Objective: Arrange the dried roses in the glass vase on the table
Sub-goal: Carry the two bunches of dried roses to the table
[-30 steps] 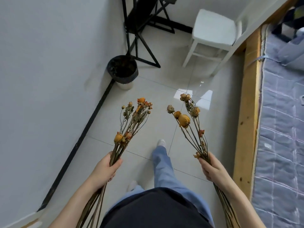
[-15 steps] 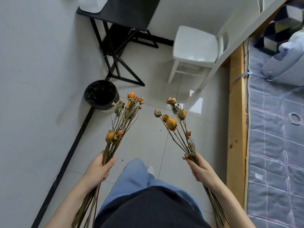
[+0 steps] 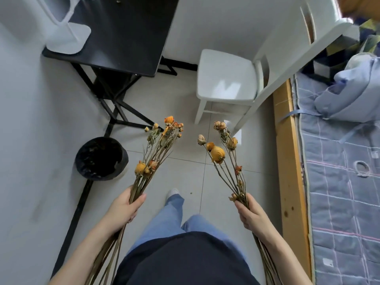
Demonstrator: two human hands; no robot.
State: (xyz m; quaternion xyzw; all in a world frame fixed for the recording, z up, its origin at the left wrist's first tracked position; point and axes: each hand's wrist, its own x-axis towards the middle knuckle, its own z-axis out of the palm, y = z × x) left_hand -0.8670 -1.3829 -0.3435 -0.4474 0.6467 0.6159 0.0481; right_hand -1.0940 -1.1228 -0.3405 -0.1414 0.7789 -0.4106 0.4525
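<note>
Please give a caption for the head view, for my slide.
Left hand holds one bunch of dried orange roses, right hand another bunch, before a black table.

A: Landmark?
B: White chair [image 3: 226, 79], light glinting on its seat. White wall [image 3: 216, 23] behind it.
A: Left of the chair?
B: Black table [image 3: 127, 38] on crossed legs. Nearer, a round black bin [image 3: 98, 157] by the grey wall [image 3: 30, 140].
A: Right of the chair?
B: Wooden bed rail [image 3: 287, 161], blue-grey quilted mattress [image 3: 339, 202]. Pale tiled floor [image 3: 185, 173] under the chair.
</note>
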